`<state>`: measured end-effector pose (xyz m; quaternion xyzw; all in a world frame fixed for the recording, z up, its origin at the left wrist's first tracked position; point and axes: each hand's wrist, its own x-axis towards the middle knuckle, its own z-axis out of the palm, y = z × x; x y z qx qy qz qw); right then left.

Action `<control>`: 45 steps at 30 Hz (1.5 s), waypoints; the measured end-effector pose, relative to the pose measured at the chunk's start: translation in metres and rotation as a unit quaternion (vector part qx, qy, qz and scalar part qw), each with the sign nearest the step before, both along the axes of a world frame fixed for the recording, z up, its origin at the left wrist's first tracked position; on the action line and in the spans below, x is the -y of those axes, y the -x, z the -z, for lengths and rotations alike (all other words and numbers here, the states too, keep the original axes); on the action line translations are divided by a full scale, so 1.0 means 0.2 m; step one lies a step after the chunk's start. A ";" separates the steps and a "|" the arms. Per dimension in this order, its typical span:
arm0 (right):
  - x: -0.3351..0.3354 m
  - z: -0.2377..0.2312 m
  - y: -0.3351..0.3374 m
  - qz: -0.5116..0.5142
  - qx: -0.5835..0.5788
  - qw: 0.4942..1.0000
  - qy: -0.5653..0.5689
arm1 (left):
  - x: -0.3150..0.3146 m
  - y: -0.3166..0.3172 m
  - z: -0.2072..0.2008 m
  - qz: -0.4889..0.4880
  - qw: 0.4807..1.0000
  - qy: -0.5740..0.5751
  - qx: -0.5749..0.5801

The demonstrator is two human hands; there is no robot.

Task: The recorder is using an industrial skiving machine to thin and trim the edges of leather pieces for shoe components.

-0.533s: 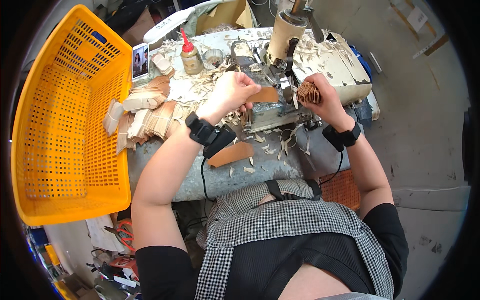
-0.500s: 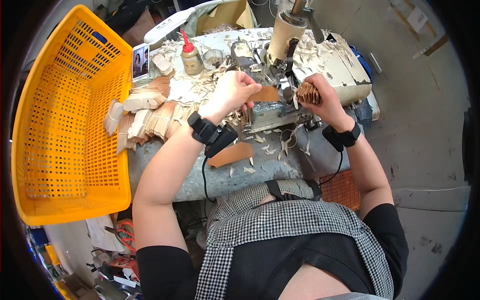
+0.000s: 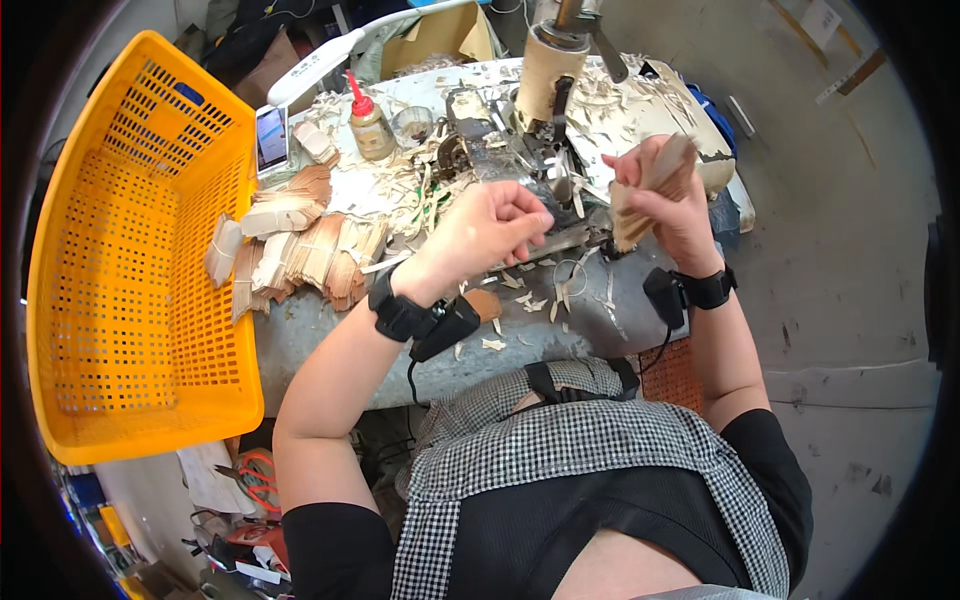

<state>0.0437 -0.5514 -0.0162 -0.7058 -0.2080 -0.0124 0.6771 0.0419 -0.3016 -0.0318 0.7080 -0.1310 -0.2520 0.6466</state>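
My right hand (image 3: 668, 205) grips a stack of thin leather pieces (image 3: 668, 165), turned so that its fanned edges show. It stands just right of the cream machine (image 3: 545, 85). Left of the machine's front, my left hand (image 3: 505, 225) is closed, fingers curled toward the thumb, with nothing seen in it. The two hands are apart. A brown leather piece (image 3: 486, 304) lies on the table, partly hidden by the black device on my left wrist. Banded bundles of leather pieces (image 3: 315, 250) are piled to the left of my left hand.
A yellow plastic basket (image 3: 150, 440) stands at the left. Behind the bundles are a phone (image 3: 271, 138), a red-capped bottle (image 3: 371, 130) and a glass cup (image 3: 412, 126). Pale leather scraps (image 3: 430, 165) litter the table (image 3: 375, 350). Orange-handled scissors (image 3: 258, 480) lie below the basket.
The brown piece that my left hand held is gone from its fingers, and that hand has moved nearer to me. My right hand has turned its stack upright. The phone's screen picture differs.
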 end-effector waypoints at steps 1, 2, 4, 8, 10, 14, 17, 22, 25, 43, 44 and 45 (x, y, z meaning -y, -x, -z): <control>0.01 -0.01 0.02 -0.067 -0.022 0.985 -0.154 | 0.03 0.02 -0.01 0.023 0.999 0.026 -0.002; 0.01 -0.01 0.04 -0.060 -0.020 0.986 -0.154 | 0.06 0.05 -0.04 0.042 0.999 0.033 -0.011; -0.02 0.00 0.06 -0.120 -0.089 0.939 -0.309 | 0.13 0.08 -0.04 0.058 0.996 0.063 -0.014; -0.03 0.06 0.09 -0.150 -0.159 0.870 -0.442 | 0.21 0.14 -0.08 0.079 0.991 0.104 -0.022; -0.02 0.07 0.11 -0.156 -0.200 0.834 -0.490 | 0.24 0.16 -0.09 0.064 0.992 0.106 -0.021; -0.02 0.12 0.16 -0.173 -0.247 0.803 -0.514 | 0.29 0.20 -0.08 0.018 0.992 0.122 -0.022; 0.02 0.16 0.15 -0.172 -0.231 0.821 -0.492 | 0.32 0.21 -0.05 -0.004 0.989 0.148 -0.017; 0.01 0.15 0.19 -0.194 -0.272 0.784 -0.524 | 0.37 0.23 -0.03 0.041 0.998 0.050 -0.011; 0.04 0.15 0.19 -0.214 -0.249 0.791 -0.517 | 0.40 0.26 -0.02 0.020 0.985 0.149 -0.085; 0.15 0.13 0.30 -0.221 -0.101 0.967 -0.074 | 0.41 0.48 -0.02 0.127 0.896 0.201 -0.374; 0.14 0.13 0.33 -0.241 -0.103 0.964 -0.034 | 0.42 0.49 -0.02 0.095 0.899 0.206 -0.374; 0.13 0.12 0.34 -0.267 -0.084 0.960 0.009 | 0.43 0.49 -0.03 0.063 0.901 0.210 -0.374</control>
